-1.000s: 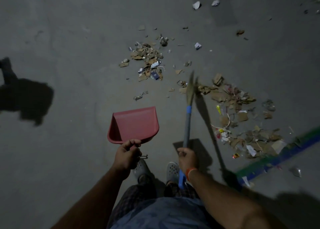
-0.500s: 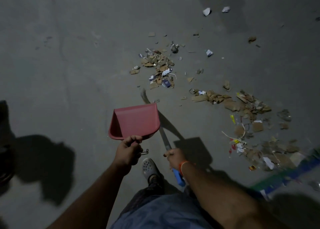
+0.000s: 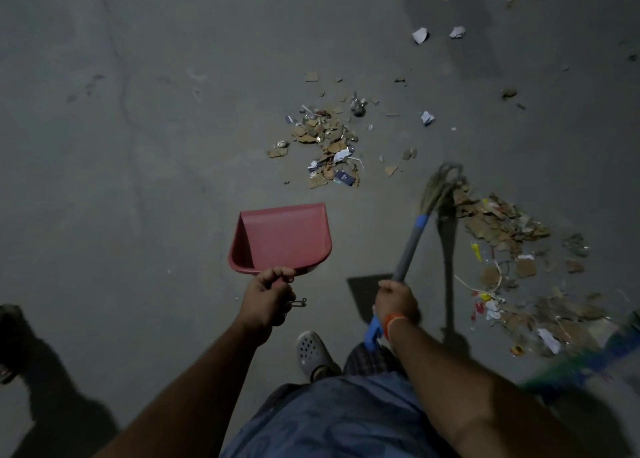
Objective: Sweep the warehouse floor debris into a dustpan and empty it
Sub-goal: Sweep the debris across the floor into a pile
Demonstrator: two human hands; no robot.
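My left hand (image 3: 267, 295) grips the handle of a red dustpan (image 3: 282, 238), held above the grey concrete floor with nothing visible in it. My right hand (image 3: 396, 300) grips the grey and blue broom handle (image 3: 410, 246). The straw broom head (image 3: 440, 187) touches the floor at the near edge of a long heap of cardboard and paper debris (image 3: 512, 250) on the right. A smaller debris pile (image 3: 329, 146) lies ahead of the dustpan. White paper scraps (image 3: 420, 35) lie farther off.
My foot in a grey perforated clog (image 3: 313, 352) stands between my arms. A green and blue painted stripe (image 3: 588, 360) crosses the floor at the lower right. A dark shape (image 3: 10, 340) sits at the left edge. Bare concrete spreads to the left.
The broom head swung from the left, beside the dustpan, back to the right and now rests at the edge of the large heap. The dustpan stays held in about the same place.
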